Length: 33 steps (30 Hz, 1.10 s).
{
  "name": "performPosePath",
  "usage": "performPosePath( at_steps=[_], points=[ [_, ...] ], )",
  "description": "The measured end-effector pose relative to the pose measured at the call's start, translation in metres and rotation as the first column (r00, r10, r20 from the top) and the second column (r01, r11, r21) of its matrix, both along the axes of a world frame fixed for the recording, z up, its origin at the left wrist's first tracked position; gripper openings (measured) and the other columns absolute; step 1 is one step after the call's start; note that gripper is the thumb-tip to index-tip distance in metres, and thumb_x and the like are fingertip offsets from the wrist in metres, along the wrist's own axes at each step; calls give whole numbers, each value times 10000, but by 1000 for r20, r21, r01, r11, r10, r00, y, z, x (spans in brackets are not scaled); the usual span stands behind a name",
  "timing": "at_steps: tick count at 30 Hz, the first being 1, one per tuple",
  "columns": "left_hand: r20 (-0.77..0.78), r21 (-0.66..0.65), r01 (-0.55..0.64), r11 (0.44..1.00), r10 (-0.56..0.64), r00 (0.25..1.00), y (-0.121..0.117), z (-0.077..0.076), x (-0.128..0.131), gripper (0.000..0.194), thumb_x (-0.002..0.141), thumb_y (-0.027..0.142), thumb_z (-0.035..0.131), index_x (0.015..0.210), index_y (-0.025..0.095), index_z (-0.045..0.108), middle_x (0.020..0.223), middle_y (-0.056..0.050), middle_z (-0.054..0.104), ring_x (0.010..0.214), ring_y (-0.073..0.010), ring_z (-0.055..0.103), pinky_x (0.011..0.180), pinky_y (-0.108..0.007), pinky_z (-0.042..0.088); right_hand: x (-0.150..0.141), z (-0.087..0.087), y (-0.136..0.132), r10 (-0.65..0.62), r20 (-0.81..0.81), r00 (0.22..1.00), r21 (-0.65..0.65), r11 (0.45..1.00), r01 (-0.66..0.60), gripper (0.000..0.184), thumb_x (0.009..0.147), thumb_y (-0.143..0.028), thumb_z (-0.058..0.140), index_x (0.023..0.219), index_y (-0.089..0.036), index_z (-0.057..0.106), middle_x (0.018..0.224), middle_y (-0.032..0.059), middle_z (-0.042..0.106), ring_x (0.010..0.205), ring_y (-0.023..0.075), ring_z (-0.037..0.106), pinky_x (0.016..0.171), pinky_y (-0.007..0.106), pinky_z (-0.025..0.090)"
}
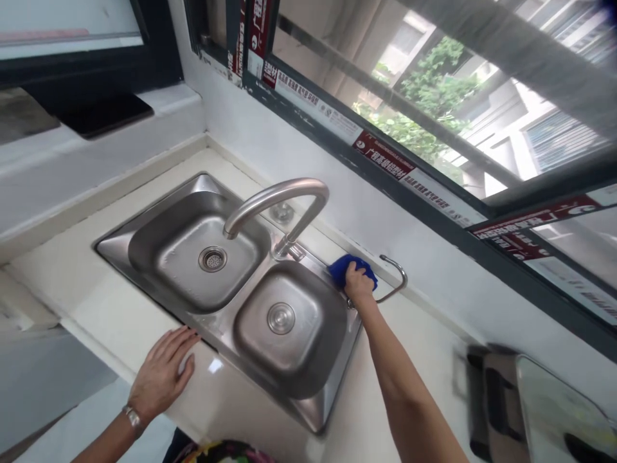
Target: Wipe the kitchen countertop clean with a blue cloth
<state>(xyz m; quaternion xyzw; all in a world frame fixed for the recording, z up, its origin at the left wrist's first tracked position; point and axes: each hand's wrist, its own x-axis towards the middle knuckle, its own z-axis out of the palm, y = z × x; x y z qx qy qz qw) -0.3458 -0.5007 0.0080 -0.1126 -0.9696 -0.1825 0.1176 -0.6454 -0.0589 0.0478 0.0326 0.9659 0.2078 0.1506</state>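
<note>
A blue cloth point(341, 270) is bunched under my right hand point(359, 283), whose fingers are closed on it at the back right rim of the steel double sink point(226, 321). Part of the cloth is hidden by the hand. My left hand point(166, 366) lies flat with fingers stretched out on the pale countertop point(231, 392), its fingertips at the sink's front edge. A curved steel faucet point(284, 190) rises between the two basins, with its spout over the left one. Close by my right hand stands a thin, curved metal spout point(400, 273).
Behind the sink runs a white wall with a dark window frame point(337, 138) above. At the lower right sits an appliance with a glass top point(554, 399). A dark flat object point(106, 116) lies on the ledge at the left. Drains point(213, 259) show in both basins.
</note>
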Motion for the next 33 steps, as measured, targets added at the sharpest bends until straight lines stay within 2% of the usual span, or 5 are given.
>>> performPosePath(
  at_steps=[8, 15, 19, 26, 33],
  points=[
    [26, -16, -19, 1000, 19, 999, 3, 6, 2, 403, 915, 265, 527, 1312, 221, 578, 1293, -76, 649, 1278, -257, 549, 1136, -488, 402, 10, -25, -69, 205, -252, 946, -26, 976, -218, 617, 910, -169, 358, 1509, -27, 324, 1405, 388, 449, 1125, 421, 611, 841, 575, 504],
    [12, -14, -29, 999, 29, 999, 5, 7, 3, 439, 912, 248, 535, 1349, 226, 563, 1309, -67, 646, 1292, -245, 539, 1151, -474, 395, 31, -50, -116, 187, -367, 911, -100, 966, -239, 575, 911, -95, 287, 1465, -7, 413, 1394, 416, 440, 1116, 426, 616, 849, 601, 480],
    [-6, -21, -31, 999, 31, 1000, 6, 9, 4, 417, 908, 237, 541, 1323, 218, 586, 1312, -64, 649, 1290, -240, 539, 1159, -463, 389, 41, -60, -147, 240, -419, 876, -166, 928, -333, 503, 907, -85, 322, 1353, -31, 546, 1367, 368, 503, 1157, 413, 580, 872, 584, 465],
    [-6, 3, -55, 998, 55, 998, 7, 10, 6, 425, 907, 236, 538, 1329, 230, 588, 1323, -56, 647, 1292, -233, 541, 1154, -458, 400, 58, -67, -202, 112, -399, 910, -261, 937, -230, 525, 921, -100, 309, 1407, -3, 479, 1332, 368, 513, 1080, 371, 573, 793, 455, 449],
    [-13, 1, -45, 999, 45, 999, 7, 11, 6, 437, 904, 230, 536, 1338, 232, 583, 1315, -55, 654, 1292, -230, 542, 1149, -452, 410, 73, -46, -229, 381, -192, 904, -312, 850, -424, 645, 862, -153, 531, 1492, -113, 401, 1529, 291, 359, 1147, 340, 532, 902, 463, 441]
  ],
)
